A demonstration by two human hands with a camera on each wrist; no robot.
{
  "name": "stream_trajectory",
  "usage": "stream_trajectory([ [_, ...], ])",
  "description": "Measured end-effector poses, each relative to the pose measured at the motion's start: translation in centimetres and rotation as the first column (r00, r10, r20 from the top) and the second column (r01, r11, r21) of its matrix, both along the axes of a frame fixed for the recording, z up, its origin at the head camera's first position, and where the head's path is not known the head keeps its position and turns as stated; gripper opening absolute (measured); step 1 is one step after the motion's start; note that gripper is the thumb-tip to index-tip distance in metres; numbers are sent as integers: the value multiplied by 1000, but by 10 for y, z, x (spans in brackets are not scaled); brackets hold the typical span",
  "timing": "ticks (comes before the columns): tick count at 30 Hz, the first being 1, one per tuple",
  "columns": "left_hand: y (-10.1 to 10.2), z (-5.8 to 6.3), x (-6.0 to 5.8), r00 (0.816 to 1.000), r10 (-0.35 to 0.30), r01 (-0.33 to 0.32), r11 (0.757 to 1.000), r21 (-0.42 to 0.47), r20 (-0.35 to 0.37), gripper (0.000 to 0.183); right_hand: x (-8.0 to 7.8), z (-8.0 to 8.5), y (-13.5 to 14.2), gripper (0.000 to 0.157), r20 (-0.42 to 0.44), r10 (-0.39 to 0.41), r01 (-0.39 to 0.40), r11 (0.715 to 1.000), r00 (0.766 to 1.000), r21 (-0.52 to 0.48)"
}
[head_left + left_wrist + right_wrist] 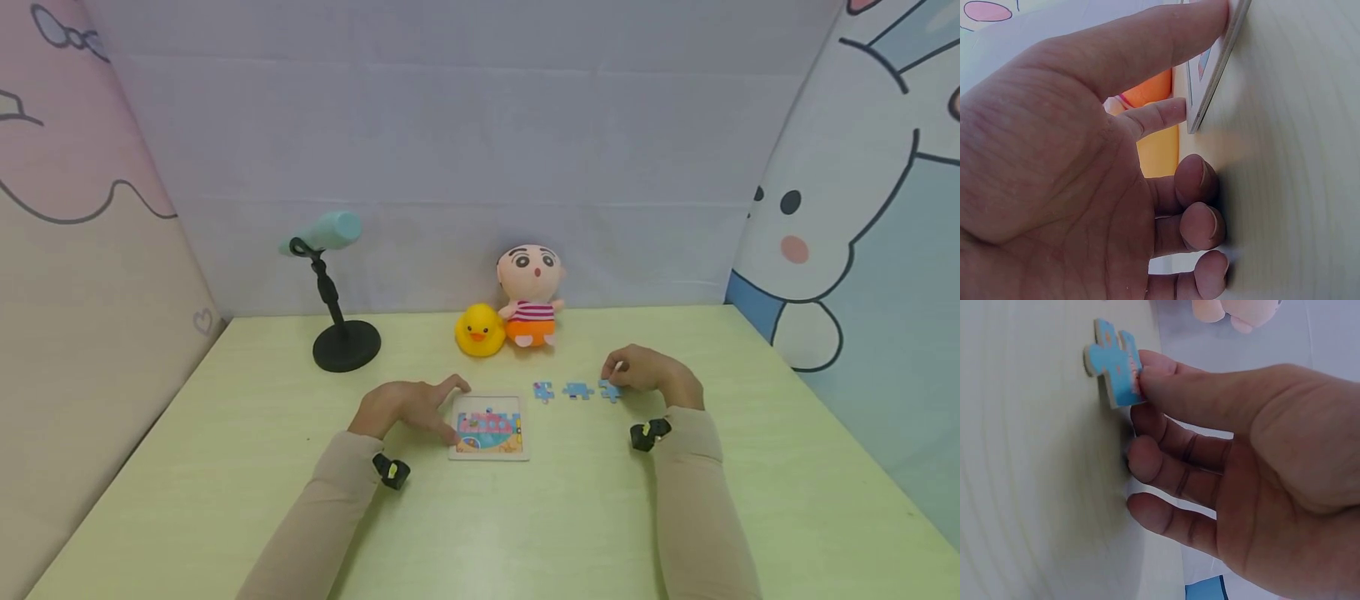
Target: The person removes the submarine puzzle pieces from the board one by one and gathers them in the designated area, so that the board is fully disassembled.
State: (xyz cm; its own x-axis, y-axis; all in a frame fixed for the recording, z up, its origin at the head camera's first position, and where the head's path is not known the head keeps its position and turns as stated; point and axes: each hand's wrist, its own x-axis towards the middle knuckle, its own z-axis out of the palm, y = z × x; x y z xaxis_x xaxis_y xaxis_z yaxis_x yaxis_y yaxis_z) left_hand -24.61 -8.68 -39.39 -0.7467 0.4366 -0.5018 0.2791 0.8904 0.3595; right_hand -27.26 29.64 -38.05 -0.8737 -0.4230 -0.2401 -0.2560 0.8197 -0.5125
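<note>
My right hand [643, 369] pinches a blue puzzle piece [1113, 365] between thumb and index finger, while its other fingers curl loosely close to the tabletop. Left of it, two more blue puzzle pieces lie in a row, the middle piece [577, 391] and the end piece [543, 392]. A square puzzle board [488, 457] with a white frame lies flat, its lower part filled with a pink and teal picture and its upper part pale. At the board's left side rests my left hand [412, 407], thumb on the frame and index finger by the far corner.
Behind the board sit a yellow rubber duck [480, 332] and a plush doll [531, 292] in a striped top. Farther left, a black stand [347, 346] holds a mint-green cylinder [333, 230]. A pale wall [465, 150] closes off the table's [525, 533] back edge.
</note>
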Motion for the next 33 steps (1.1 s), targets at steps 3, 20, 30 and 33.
stream_trajectory([
  [3,0,0,0,1000,7,-7,1000,1,4,79,0,0,0,11,-4,-10,10,1000,1000,16],
  [20,0,2,2,1000,4,-4,1000,2,-6,78,-2,5,-12,12,20,-26,27,1000,999,-11],
  [30,-1,0,-2,1000,-28,28,999,17,-8,79,2,16,-19,16,13,-37,37,999,999,-22],
  [33,-3,-1,-2,999,-35,35,999,23,-1,79,2,17,-22,16,7,-31,31,999,999,-26],
])
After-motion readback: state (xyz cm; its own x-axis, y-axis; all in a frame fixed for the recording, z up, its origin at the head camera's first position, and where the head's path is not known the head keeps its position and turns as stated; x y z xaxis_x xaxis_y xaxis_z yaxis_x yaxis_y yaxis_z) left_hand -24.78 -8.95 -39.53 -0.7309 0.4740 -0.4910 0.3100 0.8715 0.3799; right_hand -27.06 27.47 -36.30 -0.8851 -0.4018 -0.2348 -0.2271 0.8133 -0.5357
